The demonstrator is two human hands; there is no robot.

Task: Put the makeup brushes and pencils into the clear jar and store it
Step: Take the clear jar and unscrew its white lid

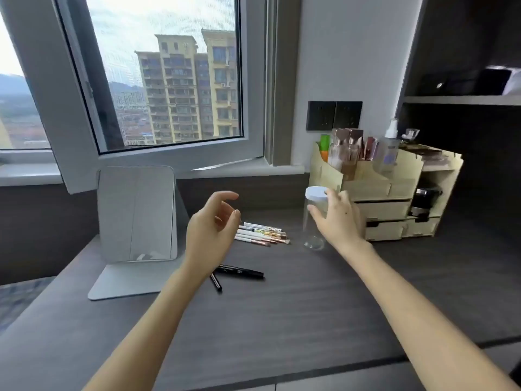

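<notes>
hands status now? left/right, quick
Left hand: open, fingers loosely curled, holding nothing, above the desk.
Right hand: wrapped around the clear white-lidded jar; whether the grip has closed cannot be told.

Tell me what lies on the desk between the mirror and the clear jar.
Head view: white-handled makeup brushes lie between the standing mirror and the white-lidded clear jar.

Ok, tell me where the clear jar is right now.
In the head view the clear jar stands upright on the desk, right of centre, between the makeup brushes and the wooden organizer, with the right hand on it.
</notes>
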